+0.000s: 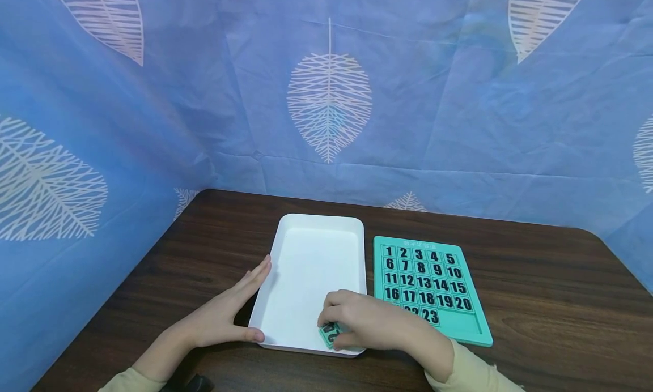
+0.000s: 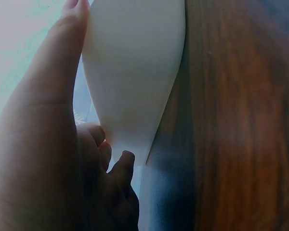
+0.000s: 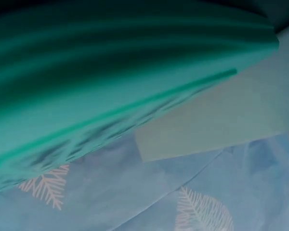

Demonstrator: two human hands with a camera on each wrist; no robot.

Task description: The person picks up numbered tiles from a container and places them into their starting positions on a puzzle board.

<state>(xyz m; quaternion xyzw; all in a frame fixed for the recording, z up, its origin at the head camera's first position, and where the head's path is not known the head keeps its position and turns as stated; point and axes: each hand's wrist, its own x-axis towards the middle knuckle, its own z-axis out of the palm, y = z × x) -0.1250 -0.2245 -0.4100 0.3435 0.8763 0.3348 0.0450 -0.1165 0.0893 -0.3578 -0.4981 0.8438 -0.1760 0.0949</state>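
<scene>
A white tray [image 1: 311,267] lies on the table. Along its left side rests my left hand [image 1: 229,310], fingers straight and spread on the rim, thumb at the near-left corner. The left wrist view shows the thumb and fingers against the tray's outer wall [image 2: 135,57]. Inside the near-right corner, my right hand [image 1: 364,319] pinches a small green number tile [image 1: 329,334]; the fingers partly cover it, so its full number cannot be read. Right of the tray lies a green number board [image 1: 474,310] with rows of numbered tiles. My right wrist hides part of its bottom row.
Dark wood table [image 1: 551,301] extends on both sides of the tray and board. A blue cloth [image 1: 408,97] with white leaf prints hangs behind and to the left. A small black object [image 1: 199,383] shows at the bottom edge, near my left forearm.
</scene>
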